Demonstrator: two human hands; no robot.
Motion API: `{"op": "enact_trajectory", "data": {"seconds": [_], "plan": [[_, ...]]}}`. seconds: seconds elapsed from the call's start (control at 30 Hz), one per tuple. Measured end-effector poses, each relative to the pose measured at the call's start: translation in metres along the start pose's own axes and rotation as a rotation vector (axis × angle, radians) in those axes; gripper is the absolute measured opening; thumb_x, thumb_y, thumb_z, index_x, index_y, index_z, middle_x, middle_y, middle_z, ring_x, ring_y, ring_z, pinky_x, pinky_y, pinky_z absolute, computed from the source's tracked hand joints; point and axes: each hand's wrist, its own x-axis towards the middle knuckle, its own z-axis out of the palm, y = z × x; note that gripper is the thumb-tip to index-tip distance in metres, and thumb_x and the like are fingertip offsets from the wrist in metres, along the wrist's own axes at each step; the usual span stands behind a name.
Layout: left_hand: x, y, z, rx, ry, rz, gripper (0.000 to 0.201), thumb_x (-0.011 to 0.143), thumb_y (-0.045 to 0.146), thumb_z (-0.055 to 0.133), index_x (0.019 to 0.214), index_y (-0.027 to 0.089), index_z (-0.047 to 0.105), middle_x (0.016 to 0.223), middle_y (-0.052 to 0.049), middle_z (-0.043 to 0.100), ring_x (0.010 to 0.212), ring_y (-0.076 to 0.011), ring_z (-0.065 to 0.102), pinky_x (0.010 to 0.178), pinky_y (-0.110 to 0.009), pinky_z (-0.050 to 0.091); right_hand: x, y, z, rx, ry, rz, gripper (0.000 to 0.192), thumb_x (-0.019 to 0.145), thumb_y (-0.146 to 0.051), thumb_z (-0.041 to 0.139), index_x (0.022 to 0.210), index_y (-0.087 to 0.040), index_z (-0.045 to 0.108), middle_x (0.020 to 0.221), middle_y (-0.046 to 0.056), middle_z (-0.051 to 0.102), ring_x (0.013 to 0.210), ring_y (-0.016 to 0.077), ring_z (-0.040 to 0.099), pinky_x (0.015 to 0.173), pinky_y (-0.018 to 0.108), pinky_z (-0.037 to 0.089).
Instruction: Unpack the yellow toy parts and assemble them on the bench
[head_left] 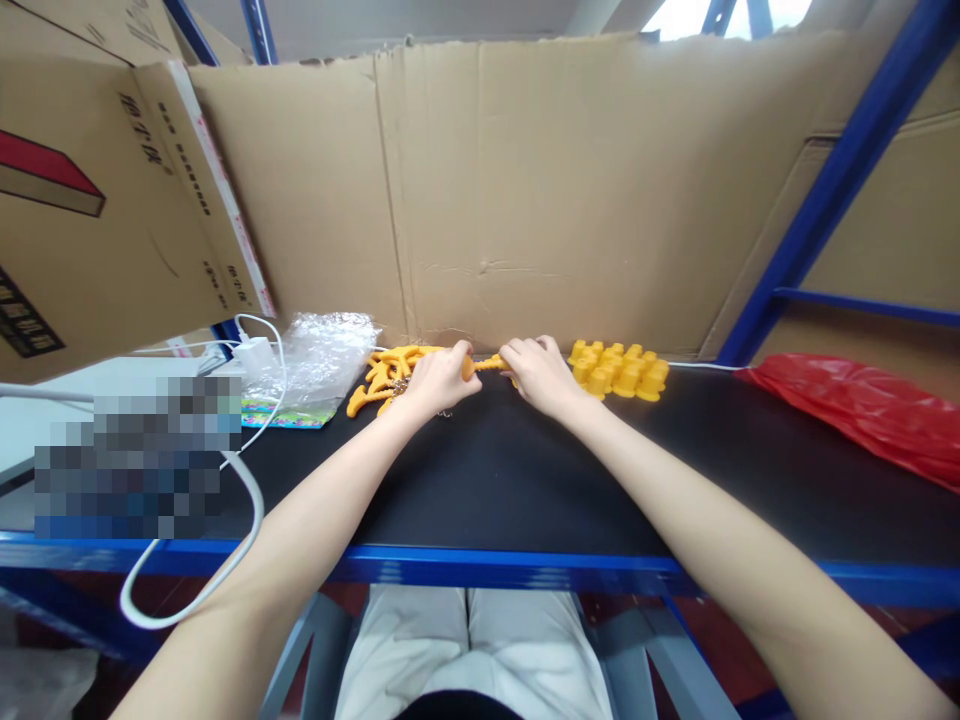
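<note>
My left hand (442, 376) is closed on the left end of a yellow plastic piece (489, 363). My right hand (538, 370) has its fingers closed on the other end, so only a short knobbly stretch shows between the hands. The fingers hide most of its shape. Beside my left hand lies a heap of yellow branching plastic pieces (382, 368), with small metal chains (400, 387) among them. Just right of my right hand stand several yellow cup-like pieces (619, 370), packed together in rows.
Left of the heap lie clear plastic wrap (330, 350), a white plug (255, 354) and a looping white cable (259, 500). A red plastic bag (855, 410) lies right. Cardboard (570, 200) walls the back of the black table (502, 490); its front edge is blue.
</note>
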Motion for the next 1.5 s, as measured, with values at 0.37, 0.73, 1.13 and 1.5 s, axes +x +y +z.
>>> {"op": "enact_trajectory", "data": {"seconds": [0.37, 0.73, 1.13, 1.5], "plan": [[0.001, -0.006, 0.005, -0.011, 0.004, 0.004, 0.035, 0.073, 0.027, 0.056, 0.107, 0.019, 0.055, 0.087, -0.007, 0.069, 0.081, -0.0227, 0.065, 0.067, -0.029, 0.044, -0.004, 0.006, 0.014, 0.121, -0.095, -0.025, 0.024, 0.092, -0.021, 0.038, 0.110, -0.012, 0.051, 0.102, 0.012, 0.061, 0.091, 0.0227, 0.052, 0.081, 0.034, 0.027], [0.002, -0.005, 0.004, -0.076, 0.019, 0.004, 0.036, 0.072, 0.029, 0.056, 0.106, 0.018, 0.056, 0.081, -0.006, 0.069, 0.078, -0.0220, 0.065, 0.067, -0.029, 0.044, -0.002, 0.006, 0.004, 0.100, -0.044, -0.018, 0.015, 0.088, -0.013, 0.041, 0.096, -0.015, 0.054, 0.092, 0.009, 0.061, 0.084, 0.0205, 0.052, 0.077, 0.031, 0.028], [0.003, -0.009, 0.005, -0.111, 0.008, 0.006, 0.039, 0.071, 0.029, 0.058, 0.107, 0.017, 0.058, 0.082, -0.006, 0.069, 0.079, -0.0213, 0.065, 0.069, -0.028, 0.046, -0.001, 0.006, 0.005, 0.096, -0.060, -0.020, 0.015, 0.089, -0.014, 0.041, 0.097, -0.016, 0.054, 0.095, 0.009, 0.062, 0.088, 0.0211, 0.052, 0.075, 0.032, 0.026], [0.003, -0.010, 0.005, -0.066, 0.020, 0.025, 0.039, 0.071, 0.028, 0.057, 0.109, 0.016, 0.057, 0.084, -0.007, 0.069, 0.080, -0.0217, 0.065, 0.070, -0.029, 0.046, -0.002, 0.013, 0.012, 0.145, -0.083, -0.049, 0.025, 0.094, -0.024, 0.037, 0.112, -0.014, 0.052, 0.105, 0.011, 0.063, 0.093, 0.0221, 0.054, 0.079, 0.033, 0.025]]}}
